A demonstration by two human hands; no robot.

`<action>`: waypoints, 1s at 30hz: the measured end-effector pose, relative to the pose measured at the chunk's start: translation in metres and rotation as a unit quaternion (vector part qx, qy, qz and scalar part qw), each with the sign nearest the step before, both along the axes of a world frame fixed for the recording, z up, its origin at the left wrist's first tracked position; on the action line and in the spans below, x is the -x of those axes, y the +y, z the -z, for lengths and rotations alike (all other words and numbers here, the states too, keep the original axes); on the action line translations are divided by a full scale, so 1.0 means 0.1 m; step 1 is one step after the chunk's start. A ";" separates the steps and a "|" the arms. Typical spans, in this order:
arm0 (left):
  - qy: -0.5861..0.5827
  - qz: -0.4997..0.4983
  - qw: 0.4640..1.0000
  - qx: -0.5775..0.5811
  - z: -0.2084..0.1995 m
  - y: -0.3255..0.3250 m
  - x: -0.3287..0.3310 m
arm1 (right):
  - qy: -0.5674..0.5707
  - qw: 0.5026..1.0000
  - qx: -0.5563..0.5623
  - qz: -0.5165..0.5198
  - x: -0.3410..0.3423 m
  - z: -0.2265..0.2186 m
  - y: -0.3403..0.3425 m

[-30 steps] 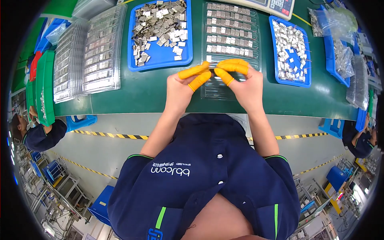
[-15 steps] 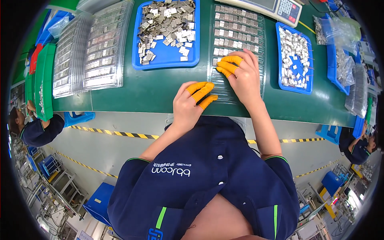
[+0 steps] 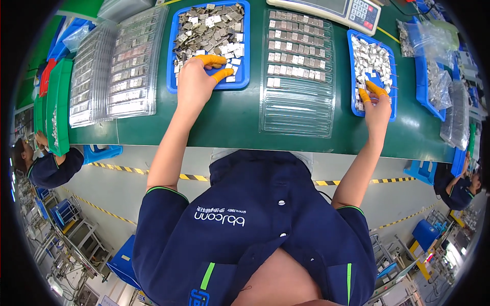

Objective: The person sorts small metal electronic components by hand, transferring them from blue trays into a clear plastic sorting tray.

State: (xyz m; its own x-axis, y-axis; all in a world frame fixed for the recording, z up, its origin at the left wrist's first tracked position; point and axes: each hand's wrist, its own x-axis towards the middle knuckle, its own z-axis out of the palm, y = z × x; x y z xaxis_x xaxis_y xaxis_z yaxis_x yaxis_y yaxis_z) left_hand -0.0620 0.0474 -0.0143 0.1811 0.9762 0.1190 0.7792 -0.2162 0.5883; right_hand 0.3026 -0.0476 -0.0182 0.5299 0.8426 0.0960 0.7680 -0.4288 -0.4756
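My left hand point(image 3: 201, 76), with yellow finger cots, hovers at the near part of a blue tray point(image 3: 171, 84) heaped with small flat grey metal pieces point(image 3: 212, 33). Its thumb and forefinger are apart, and nothing shows between them. On the right, my right hand point(image 3: 376, 104) reaches into a second blue tray point(image 3: 352, 76) of small white blocks point(image 3: 370, 56). Its cotted fingers are spread and touch or nearly touch the blocks. Between the trays lies a clear plastic blister tray point(image 3: 298, 115); its upper rows hold pieces, and one row has just two at its left end.
Stacked clear blister trays point(image 3: 132, 71) stand at the left beside a green bin point(image 3: 60, 107). A digital scale point(image 3: 357, 15) sits behind the blister tray. Bagged parts point(image 3: 439, 86) and a blue bin are at the far right. Co-workers sit at both sides.
Both hands have left the blister tray: the left moved to the tray of metal pieces, the right to the tray of white blocks. Two pieces now show at the start of the lowest filled row.
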 end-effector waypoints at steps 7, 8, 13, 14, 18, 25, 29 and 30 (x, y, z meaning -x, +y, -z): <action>-0.003 0.004 0.998 0.062 0.02 0.02 -0.09 | 0.039 0.998 -0.047 0.027 -0.02 0.06 -0.02; 0.030 0.002 0.999 0.039 0.03 0.00 -0.11 | 0.009 0.998 -0.061 0.020 -0.04 0.08 -0.03; 0.073 -0.005 0.997 -0.007 -0.01 -0.08 -0.19 | 0.145 0.983 -0.111 0.017 -0.06 0.01 -0.02; 0.074 -0.005 0.997 -0.007 -0.01 -0.08 -0.17 | 0.093 0.986 -0.140 -0.006 -0.05 0.00 -0.02; 0.011 0.031 0.999 0.025 -0.03 -0.06 -0.06 | 0.118 0.966 -0.225 -0.037 -0.05 -0.01 -0.03; 0.045 0.050 0.994 0.092 -0.12 0.02 -0.06 | 0.390 0.880 -0.271 0.000 0.19 -0.11 -0.02; 0.045 0.037 0.995 0.076 -0.21 0.01 -0.11 | 0.498 0.820 -0.280 -0.039 0.63 -0.19 0.08; 0.038 0.002 0.998 0.043 -0.25 0.00 -0.13 | 0.512 0.813 -0.270 -0.055 0.74 -0.17 0.10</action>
